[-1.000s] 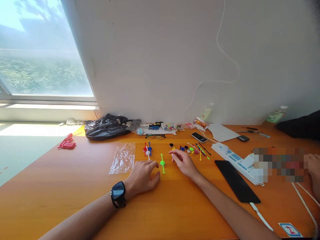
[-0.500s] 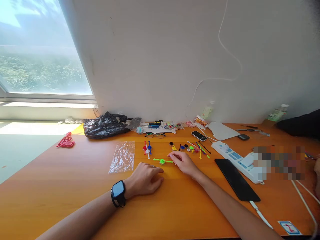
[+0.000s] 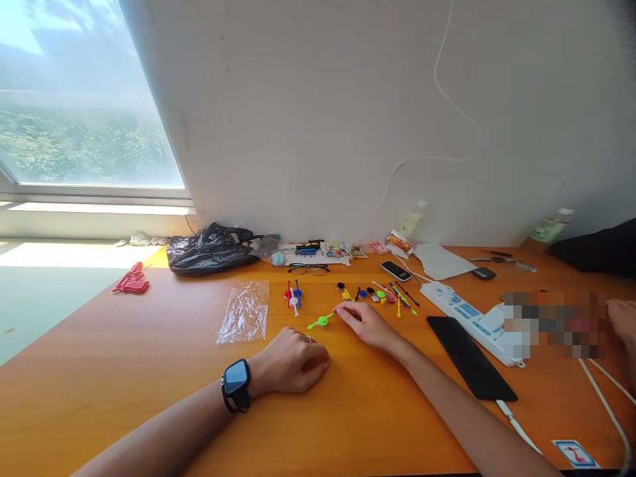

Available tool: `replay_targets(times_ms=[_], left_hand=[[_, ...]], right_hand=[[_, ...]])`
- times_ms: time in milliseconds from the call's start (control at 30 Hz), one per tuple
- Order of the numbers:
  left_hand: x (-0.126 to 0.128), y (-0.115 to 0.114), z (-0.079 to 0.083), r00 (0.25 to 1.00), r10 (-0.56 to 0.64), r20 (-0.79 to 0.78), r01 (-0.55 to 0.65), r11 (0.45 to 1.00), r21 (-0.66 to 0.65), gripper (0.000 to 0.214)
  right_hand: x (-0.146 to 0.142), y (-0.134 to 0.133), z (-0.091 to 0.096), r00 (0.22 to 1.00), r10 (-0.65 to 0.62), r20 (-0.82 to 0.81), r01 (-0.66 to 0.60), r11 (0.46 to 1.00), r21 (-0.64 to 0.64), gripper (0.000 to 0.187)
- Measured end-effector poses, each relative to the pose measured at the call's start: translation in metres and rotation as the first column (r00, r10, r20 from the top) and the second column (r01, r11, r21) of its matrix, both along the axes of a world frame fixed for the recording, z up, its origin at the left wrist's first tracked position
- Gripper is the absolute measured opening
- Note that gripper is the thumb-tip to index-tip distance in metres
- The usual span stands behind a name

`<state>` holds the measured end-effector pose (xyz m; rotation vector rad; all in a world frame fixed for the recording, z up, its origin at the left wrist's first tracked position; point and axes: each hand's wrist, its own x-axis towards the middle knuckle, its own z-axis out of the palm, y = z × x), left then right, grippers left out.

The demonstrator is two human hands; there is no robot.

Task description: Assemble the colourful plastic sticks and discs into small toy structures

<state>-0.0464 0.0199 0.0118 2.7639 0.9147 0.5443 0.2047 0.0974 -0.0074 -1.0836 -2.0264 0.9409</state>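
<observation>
A green arrow spinner (image 3: 322, 321) lies on the wooden table between my hands, its arrow slanting up to the right. The fingertips of my right hand (image 3: 365, 322) are pinched together at the arrow's right end. My left hand (image 3: 291, 361), with a ring and a black watch on the wrist, rests on the table just below the spinner, fingers curled loosely with nothing visible in them. Red, white and blue arrow spinners (image 3: 294, 297) stand grouped behind. To the right are several loose arrows (image 3: 405, 298) and coloured round bases (image 3: 346, 295).
A clear plastic bag (image 3: 243, 313) lies left of the spinners. Glasses (image 3: 309, 269), a black bag (image 3: 211, 250) and a red plastic piece (image 3: 132, 278) sit farther back. At right are a power strip (image 3: 467, 315), a phone (image 3: 470, 356) and another person's hand (image 3: 621, 321).
The green arrow has turned from nearly level to slanting, its right end now higher. My left hand's fingers have curled in. The other person's hand has come farther into view.
</observation>
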Motion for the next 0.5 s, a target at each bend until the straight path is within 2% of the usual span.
replay_targets(times_ms=[267,433,500], left_hand=[[0.0004,-0.0002,-0.0001,1.0,-0.014,0.0,0.014,1.0,-0.005,0.013],[0.0004,-0.0002,0.0019,1.0,-0.021,0.003,0.021,1.0,-0.016,0.012],[0.0004,-0.0002,0.0022,1.0,-0.018,0.004,0.018,1.0,-0.017,0.011]], right_hand=[[0.0018,0.0009,0.0066,0.991,-0.102,-0.09,0.096,0.993,-0.065,0.052],[0.0039,0.0039,0.0081,0.994,-0.091,-0.068,0.091,0.996,-0.003,0.055],[0.0047,0.0059,0.0069,0.994,-0.094,-0.06,0.093,0.995,-0.021,0.061]])
